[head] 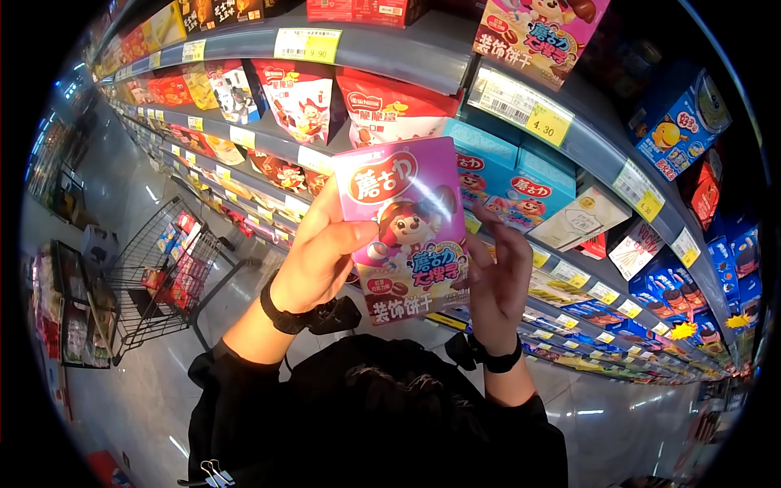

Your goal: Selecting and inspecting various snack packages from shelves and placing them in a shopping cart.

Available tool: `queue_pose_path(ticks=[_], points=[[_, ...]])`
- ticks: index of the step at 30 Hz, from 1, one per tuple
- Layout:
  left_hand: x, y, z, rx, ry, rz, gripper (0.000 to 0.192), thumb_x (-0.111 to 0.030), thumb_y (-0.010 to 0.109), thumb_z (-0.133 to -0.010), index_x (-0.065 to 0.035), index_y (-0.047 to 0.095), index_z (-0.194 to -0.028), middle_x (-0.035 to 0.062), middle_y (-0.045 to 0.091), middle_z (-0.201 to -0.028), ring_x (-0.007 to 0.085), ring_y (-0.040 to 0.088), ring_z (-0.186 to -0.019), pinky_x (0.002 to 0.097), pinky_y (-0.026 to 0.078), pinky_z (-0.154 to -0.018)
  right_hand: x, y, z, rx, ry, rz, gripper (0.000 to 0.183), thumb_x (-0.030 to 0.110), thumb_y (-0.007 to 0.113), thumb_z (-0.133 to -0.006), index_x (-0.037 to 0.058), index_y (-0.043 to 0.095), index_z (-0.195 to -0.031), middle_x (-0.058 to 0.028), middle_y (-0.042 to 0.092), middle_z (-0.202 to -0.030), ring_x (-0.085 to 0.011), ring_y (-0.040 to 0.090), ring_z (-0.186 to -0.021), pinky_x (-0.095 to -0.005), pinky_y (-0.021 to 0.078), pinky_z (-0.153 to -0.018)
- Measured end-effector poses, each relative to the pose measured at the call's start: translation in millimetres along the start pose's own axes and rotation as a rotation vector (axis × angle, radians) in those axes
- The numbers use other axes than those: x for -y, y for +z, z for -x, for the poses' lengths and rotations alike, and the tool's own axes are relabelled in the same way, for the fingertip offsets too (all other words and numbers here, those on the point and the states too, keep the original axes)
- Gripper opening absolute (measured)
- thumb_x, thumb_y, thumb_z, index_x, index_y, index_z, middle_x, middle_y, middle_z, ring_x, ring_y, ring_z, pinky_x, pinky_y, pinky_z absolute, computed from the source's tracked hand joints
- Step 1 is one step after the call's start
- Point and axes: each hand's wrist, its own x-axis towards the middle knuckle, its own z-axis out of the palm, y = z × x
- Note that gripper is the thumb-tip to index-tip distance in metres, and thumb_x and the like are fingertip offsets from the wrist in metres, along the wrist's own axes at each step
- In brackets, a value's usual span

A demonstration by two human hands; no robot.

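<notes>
A pink and cream cardboard box of mushroom-shaped biscuits, printed with a cartoon figure, is held upright before my chest. My left hand grips its left edge, thumb across the front and fingers hidden behind. Beside the right edge, my right hand has its fingers apart and slightly bent; whether a fingertip touches the box is unclear. A similar pink box stands on the upper shelf. Just behind the held box are blue biscuit boxes on a lower shelf.
Red and white snack bags line the shelf to the left. Price labels run along the shelf edge. A wire shopping cart with packages stands on the tiled floor at left, near a display rack. Blue biscuit packs fill shelves at right.
</notes>
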Motion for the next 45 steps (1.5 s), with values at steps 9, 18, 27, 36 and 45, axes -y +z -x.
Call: queue_pose_path(ticks=[9, 18, 27, 36, 45], points=[[-4.6, 11.8, 2.5, 0.183, -0.028, -0.193, 0.090, 0.010, 0.063, -0.078, -0.0066, 0.022, -0.157, 0.0095, 0.042, -0.153, 0.0197, 0.041, -0.141, 0.0377, 0.039, -0.113, 26.2, 0.3, 0.4, 0.144, 0.310, 0.015, 0.097, 0.000, 0.078, -0.084, 0.0044, 0.016, -0.158, -0.0163, 0.031, -0.159, -0.0291, 0.043, -0.141, -0.0460, 0.0391, -0.114], [-8.1, 35.2, -3.7, 0.313, -0.008, -0.434, 0.091, 0.009, 0.072, -0.083, -0.0070, 0.019, -0.155, 0.0093, 0.039, -0.151, 0.0171, 0.044, -0.137, 0.0364, 0.045, -0.106, 53.3, -4.5, 11.4, 0.080, 0.427, 0.066, 0.087, 0.006, 0.075, -0.088, 0.0038, 0.023, -0.158, -0.0115, 0.048, -0.146, -0.0205, 0.048, -0.133, -0.0397, 0.0400, -0.112], [2.5, 45.3, -15.3, 0.310, 0.005, -0.352, 0.090, 0.004, 0.078, -0.083, -0.0074, 0.024, -0.154, 0.0104, 0.043, -0.150, 0.0189, 0.049, -0.135, 0.0342, 0.052, -0.099, 63.3, -13.9, 16.8, 0.002, 0.449, 0.006, 0.065, 0.011, 0.069, -0.095, 0.0015, 0.034, -0.149, -0.0104, 0.055, -0.137, -0.0185, 0.052, -0.125, -0.0373, 0.0414, -0.107], [-40.2, 59.3, -32.4, 0.479, 0.269, -0.750, 0.096, -0.017, 0.087, -0.079, -0.0027, 0.029, -0.154, 0.0155, 0.044, -0.151, 0.0255, 0.045, -0.140, 0.0424, 0.033, -0.117, 70.4, -23.7, 22.4, 0.003, 0.413, 0.235, 0.051, 0.013, 0.088, -0.076, 0.0058, 0.067, -0.122, -0.0119, 0.062, -0.127, -0.0265, 0.059, -0.120, -0.0385, 0.0452, -0.101], [-93.6, 87.1, -159.3, -0.062, 0.611, -0.976, 0.083, -0.021, 0.081, -0.088, 0.0063, 0.033, -0.150, 0.0216, 0.049, -0.147, 0.0232, 0.046, -0.139, 0.0393, 0.035, -0.116, 71.7, -34.0, 36.4, -0.012, 0.463, 0.335, 0.070, 0.023, 0.091, -0.074, 0.0055, 0.059, -0.133, -0.0124, 0.059, -0.135, -0.0287, 0.059, -0.123, -0.0433, 0.0447, -0.104]])
